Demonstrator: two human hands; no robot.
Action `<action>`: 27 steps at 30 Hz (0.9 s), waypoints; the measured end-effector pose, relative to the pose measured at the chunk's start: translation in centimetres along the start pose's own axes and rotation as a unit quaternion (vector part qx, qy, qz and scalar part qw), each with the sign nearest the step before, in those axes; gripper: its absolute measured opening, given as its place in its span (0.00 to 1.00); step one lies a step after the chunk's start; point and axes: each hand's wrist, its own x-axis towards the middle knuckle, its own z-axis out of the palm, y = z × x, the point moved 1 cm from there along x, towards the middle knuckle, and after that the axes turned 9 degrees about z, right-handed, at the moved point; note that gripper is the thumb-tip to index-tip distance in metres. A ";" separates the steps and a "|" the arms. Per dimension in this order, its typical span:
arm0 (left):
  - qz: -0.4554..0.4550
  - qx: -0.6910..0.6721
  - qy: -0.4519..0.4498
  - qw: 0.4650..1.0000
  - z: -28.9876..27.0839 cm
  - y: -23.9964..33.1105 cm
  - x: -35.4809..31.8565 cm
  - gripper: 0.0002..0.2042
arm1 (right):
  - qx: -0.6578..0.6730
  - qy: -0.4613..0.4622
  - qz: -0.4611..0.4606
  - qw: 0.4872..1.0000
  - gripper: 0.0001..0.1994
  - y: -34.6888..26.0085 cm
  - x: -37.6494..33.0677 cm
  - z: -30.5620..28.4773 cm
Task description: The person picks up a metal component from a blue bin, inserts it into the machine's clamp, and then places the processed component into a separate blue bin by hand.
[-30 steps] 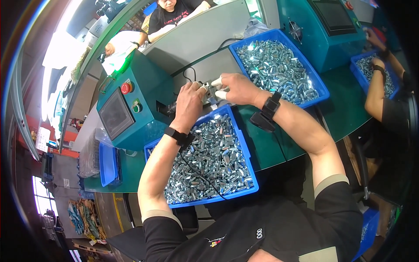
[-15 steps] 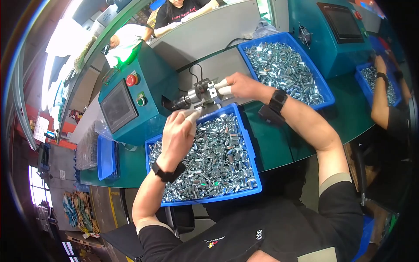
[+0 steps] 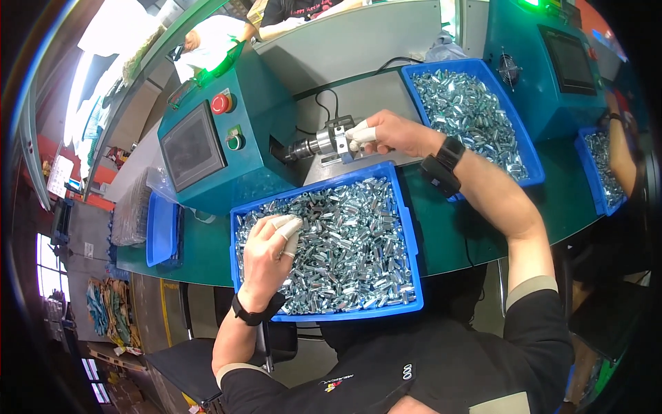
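My left hand [image 3: 267, 255] hovers over the left part of the near blue bin [image 3: 412, 259], which is full of small shiny metal sleeve-like parts [image 3: 345, 248]. Its thumb and fingers, in pale finger cots, are pinched together; what they hold, if anything, is hidden. At the metal fixture [image 3: 341, 143], my right hand [image 3: 393, 134] has its cot-covered fingers curled closely against the right side. Something small and pale shows by those fingertips, too small to name. From the teal machine [image 3: 258, 103], a dark spindle chuck [image 3: 301, 150] points to the fixture.
A second blue bin [image 3: 534, 165] of metal parts stands at the back right, beside another teal machine [image 3: 524, 69]. Blue trays [image 3: 161, 231] are stacked at the left table edge. A red button [image 3: 221, 103] and a screen [image 3: 193, 147] face me. Other people sit beyond the divider and at right.
My left hand has come away from the chuck, down over the near bin. My right hand stays at the fixture, its fingers now more curled. The whole view has shifted slightly.
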 end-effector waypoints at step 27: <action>-0.028 -0.049 -0.125 0.991 3.6 -0.2 0.7 0.14 | 0.007 0.029 -0.030 0.999 0.22 0.3 -0.8 1.6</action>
